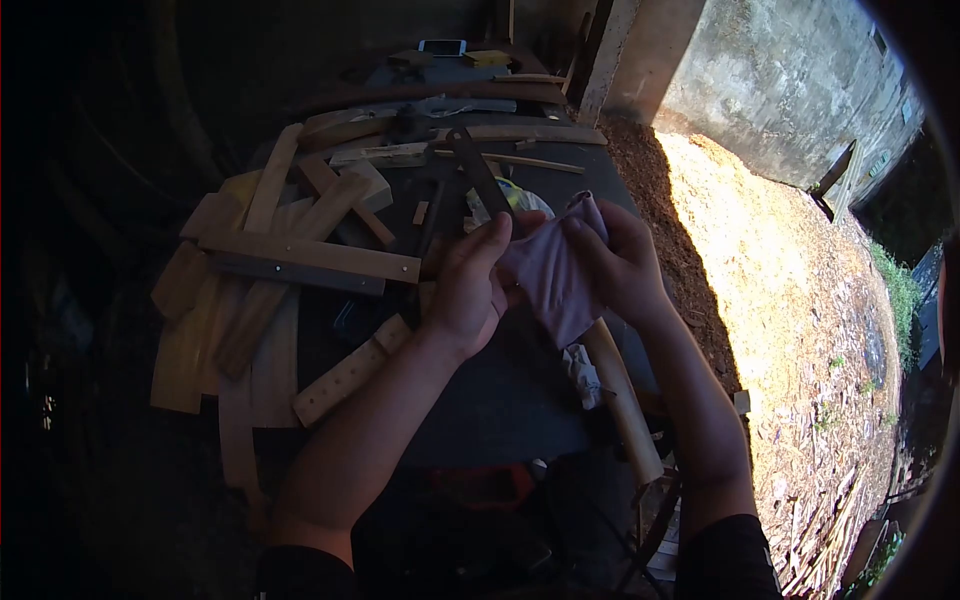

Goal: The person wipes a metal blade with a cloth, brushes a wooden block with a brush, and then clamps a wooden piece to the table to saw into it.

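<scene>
My left hand (470, 280) is closed around the lower end of a dark flat strip (478, 172) that sticks up past my thumb toward the far side of the table. I cannot make out exactly what tool the strip is. In my right hand (628, 262) a pale pinkish cloth (562, 280) is bunched between thumb and fingers. The cloth hangs down between the two hands, and its left edge reaches the fingers of my left hand. Part of the strip's lower end is hidden by my hand and the cloth.
Wooden pieces (310, 254) lie stacked on the left of the dark table (480, 410). A drilled wood block (350, 372) sits nearer me. On the right lie a long rounded wooden piece (622, 405) and a crumpled white wrapper (581, 376). A phone (442, 47) rests at the back.
</scene>
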### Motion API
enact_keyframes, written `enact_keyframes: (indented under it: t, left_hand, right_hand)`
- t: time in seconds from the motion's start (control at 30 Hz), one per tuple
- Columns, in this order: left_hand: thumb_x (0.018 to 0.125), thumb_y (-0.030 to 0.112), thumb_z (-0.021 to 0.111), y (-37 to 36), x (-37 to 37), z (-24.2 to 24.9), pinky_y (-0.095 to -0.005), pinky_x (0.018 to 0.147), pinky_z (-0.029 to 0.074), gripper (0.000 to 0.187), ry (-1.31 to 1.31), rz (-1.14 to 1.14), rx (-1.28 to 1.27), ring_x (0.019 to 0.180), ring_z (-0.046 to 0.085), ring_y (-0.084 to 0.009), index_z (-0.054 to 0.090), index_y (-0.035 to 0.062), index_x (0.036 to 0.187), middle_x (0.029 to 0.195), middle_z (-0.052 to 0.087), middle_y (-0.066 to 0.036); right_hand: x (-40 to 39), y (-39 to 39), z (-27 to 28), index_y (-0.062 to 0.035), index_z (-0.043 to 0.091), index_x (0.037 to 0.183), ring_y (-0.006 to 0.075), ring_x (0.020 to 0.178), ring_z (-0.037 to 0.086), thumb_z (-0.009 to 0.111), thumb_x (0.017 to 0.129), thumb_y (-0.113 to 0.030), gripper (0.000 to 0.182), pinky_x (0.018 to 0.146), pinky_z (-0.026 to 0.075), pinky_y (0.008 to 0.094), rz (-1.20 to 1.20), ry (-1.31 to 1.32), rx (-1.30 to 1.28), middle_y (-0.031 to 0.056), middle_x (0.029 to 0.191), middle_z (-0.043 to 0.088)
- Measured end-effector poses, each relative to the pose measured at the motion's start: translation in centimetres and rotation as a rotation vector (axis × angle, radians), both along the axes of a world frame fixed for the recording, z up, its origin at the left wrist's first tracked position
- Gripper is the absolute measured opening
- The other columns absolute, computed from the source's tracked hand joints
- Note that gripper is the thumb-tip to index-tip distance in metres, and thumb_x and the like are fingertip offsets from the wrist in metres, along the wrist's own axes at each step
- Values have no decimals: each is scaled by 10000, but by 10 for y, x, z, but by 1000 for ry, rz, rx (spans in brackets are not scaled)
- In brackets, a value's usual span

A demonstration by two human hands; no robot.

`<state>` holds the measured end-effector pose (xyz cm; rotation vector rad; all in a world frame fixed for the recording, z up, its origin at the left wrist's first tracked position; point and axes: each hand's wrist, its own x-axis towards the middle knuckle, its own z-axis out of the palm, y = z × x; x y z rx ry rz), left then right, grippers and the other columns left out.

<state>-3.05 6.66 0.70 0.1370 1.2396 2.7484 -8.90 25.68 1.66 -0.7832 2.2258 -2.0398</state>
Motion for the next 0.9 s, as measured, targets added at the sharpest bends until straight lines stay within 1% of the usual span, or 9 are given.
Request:
enact_keyframes:
  t: [0.13, 0.23, 0.33, 0.43, 0.53, 0.63, 0.73, 0.83, 0.9]
  left_hand:
    - [1110, 420, 464, 0, -5, -8, -388, 1005, 530, 471, 55, 46, -40, 1176, 660, -193, 616, 44, 1349, 1337, 647, -86]
    - [1106, 441, 465, -1, -4, -6, -386, 1014, 517, 492, -49, 74, -8, 1191, 650, -198, 608, 43, 1356, 1335, 641, -78]
    - [1107, 447, 457, -3, -6, -10, -387, 1022, 507, 495, -15, 108, 33, 1208, 636, -197, 597, 52, 1370, 1336, 627, -76]
    - [1109, 448, 454, 0, -7, -11, -382, 1022, 503, 491, -17, 120, 39, 1220, 623, -196, 590, 62, 1382, 1337, 616, -74]
    - [1112, 446, 448, -1, -2, -2, -381, 1012, 509, 482, -80, 145, 33, 1221, 622, -197, 591, 74, 1383, 1346, 610, -72]
    - [1111, 445, 452, -2, -7, -12, -382, 1006, 514, 476, -10, 111, 73, 1226, 618, -198, 592, 81, 1385, 1358, 599, -66]
    - [1114, 433, 450, 1, -5, -11, -389, 1003, 518, 469, -44, 134, 58, 1226, 618, -199, 594, 79, 1384, 1356, 602, -67]
    - [1114, 426, 452, 1, 2, 2, -391, 1012, 516, 465, -121, 145, 74, 1219, 621, -197, 597, 73, 1380, 1349, 606, -69]
    - [1112, 428, 458, -1, -5, -8, -396, 1008, 516, 461, -23, 97, 85, 1216, 622, -200, 602, 81, 1378, 1358, 602, -64]
  right_hand:
    - [2, -1, 0, -13, 690, 1103, 63, 870, 631, 684, 1017, -207, 212, 764, 524, 266, 24, 90, 155, 17, 928, 704]
    - [3, -4, 1, -19, 675, 1044, 68, 814, 632, 679, 1009, -184, 168, 717, 519, 279, -98, 144, 35, 35, 855, 694]
    - [7, -5, 0, -21, 652, 1005, 83, 748, 635, 683, 996, -168, 150, 668, 510, 299, -129, 297, 274, 66, 774, 669]
    - [10, -5, 6, -20, 639, 1017, 135, 692, 653, 691, 976, -147, 144, 644, 506, 321, -156, 381, 333, 111, 735, 649]
    - [20, -11, 14, -23, 634, 1043, 203, 710, 694, 707, 956, -156, 175, 656, 519, 352, -278, 291, 201, 138, 754, 660]
    - [20, -16, 6, -23, 626, 997, 106, 687, 631, 658, 987, -112, 95, 608, 481, 314, -168, 504, 356, 107, 736, 641]
    - [28, -12, 15, -23, 621, 1072, 305, 697, 735, 679, 955, -107, 155, 619, 538, 380, -192, 472, 457, 168, 745, 682]
    - [27, -17, 16, -26, 604, 1091, 329, 704, 736, 680, 954, -107, 176, 615, 536, 392, -267, 443, 345, 164, 734, 683]
    - [27, -19, 13, -26, 596, 1096, 331, 704, 739, 683, 955, -109, 186, 604, 534, 394, -265, 433, 375, 168, 741, 686]
